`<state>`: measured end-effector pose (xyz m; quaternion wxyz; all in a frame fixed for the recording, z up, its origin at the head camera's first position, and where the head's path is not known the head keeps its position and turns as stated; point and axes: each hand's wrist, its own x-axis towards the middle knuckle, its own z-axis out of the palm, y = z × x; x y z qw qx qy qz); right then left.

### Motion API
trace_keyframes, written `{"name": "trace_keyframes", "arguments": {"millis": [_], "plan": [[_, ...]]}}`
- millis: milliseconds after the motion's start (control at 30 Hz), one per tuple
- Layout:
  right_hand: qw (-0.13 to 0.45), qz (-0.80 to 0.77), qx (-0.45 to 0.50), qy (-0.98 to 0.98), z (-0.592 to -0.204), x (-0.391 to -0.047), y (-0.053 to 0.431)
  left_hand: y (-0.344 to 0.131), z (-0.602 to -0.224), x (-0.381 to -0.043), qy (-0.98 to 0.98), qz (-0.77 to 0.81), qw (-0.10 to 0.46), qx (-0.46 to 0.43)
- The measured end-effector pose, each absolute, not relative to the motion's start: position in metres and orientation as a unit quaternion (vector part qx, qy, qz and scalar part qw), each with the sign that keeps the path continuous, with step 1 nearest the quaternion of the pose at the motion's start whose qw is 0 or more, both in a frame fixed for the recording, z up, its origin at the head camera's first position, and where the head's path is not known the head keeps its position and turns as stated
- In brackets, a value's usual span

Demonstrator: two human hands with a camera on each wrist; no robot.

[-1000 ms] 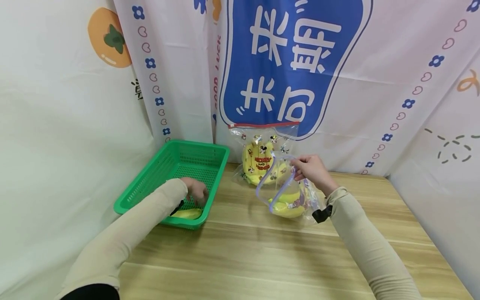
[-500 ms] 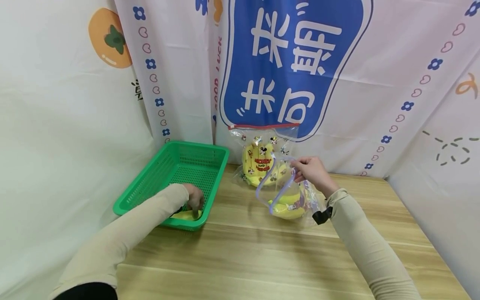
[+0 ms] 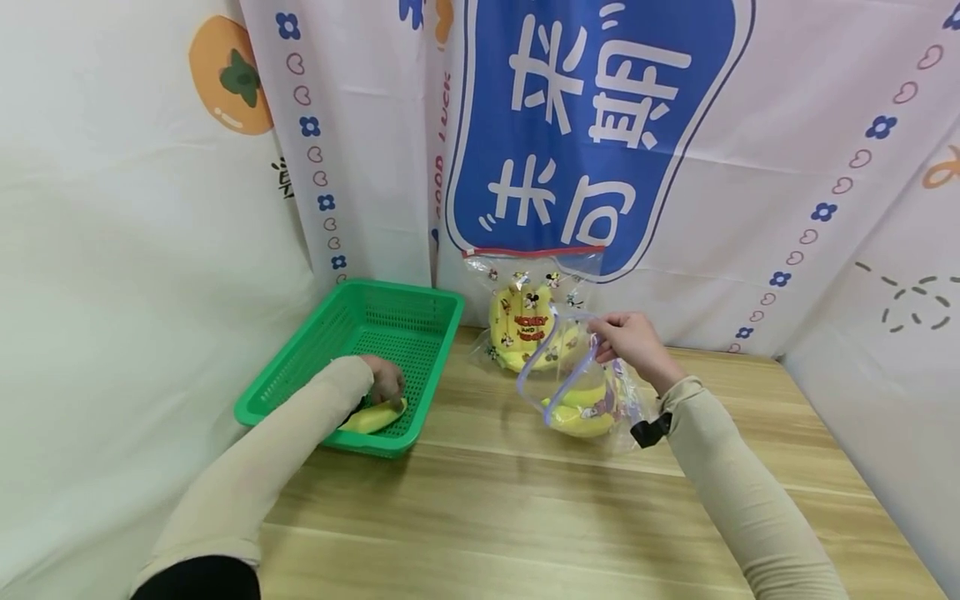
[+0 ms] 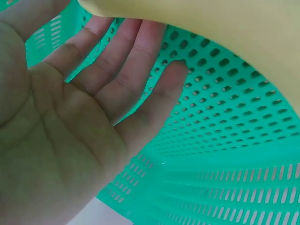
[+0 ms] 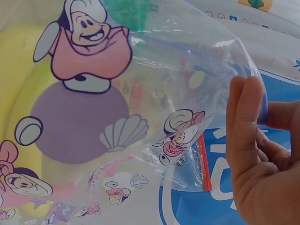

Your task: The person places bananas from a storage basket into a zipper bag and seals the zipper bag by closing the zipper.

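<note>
My left hand (image 3: 386, 379) is inside the green basket (image 3: 442, 358), with its fingertips on a yellow banana (image 3: 372, 418) near the front corner. In the left wrist view the fingers (image 4: 140, 56) curl behind the banana (image 4: 225, 23) and the thumb lies on its other side. With thumb and fingers my right hand (image 3: 633, 343) pinches the rim of a clear zip bag (image 3: 557, 392), whose purple-edged mouth gapes toward the basket. Bananas (image 3: 581, 421) lie inside this bag. Cartoon prints cover its side in the right wrist view.
Behind the purple-edged bag, a red-topped zip bag (image 3: 532, 252) with bananas in it leans against the printed back curtain (image 3: 697, 250). Wooden tabletop (image 3: 480, 517) extends in front of the basket and bags. White sheets (image 3: 112, 250) hang at both sides.
My left hand has gone down onto the banana and taken hold of it; the banana's right end now sits higher. My right hand keeps the bag's rim in place.
</note>
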<state>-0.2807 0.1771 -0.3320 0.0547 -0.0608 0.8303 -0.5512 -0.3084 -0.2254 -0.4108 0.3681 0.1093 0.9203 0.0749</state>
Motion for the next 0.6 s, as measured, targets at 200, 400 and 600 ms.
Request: {"name": "trace_keyframes", "arguments": {"millis": [200,400,600], "plan": [[0.052,-0.542,-0.054,0.837,-0.3333,-0.2824,0.1796,-0.2296,-0.4076,-0.3105,0.917,0.102,0.375,0.087],[0.051,-0.542,-0.052,0.837,-0.3331,-0.2817,0.1809,-0.2318,-0.4013,-0.3070,0.918,0.071,0.380,0.084],[0.048,-0.545,-0.051,0.836,-0.3347,-0.2820,0.1809,-0.2359,-0.4050,-0.3103,0.924,0.117,0.359,0.055]]}}
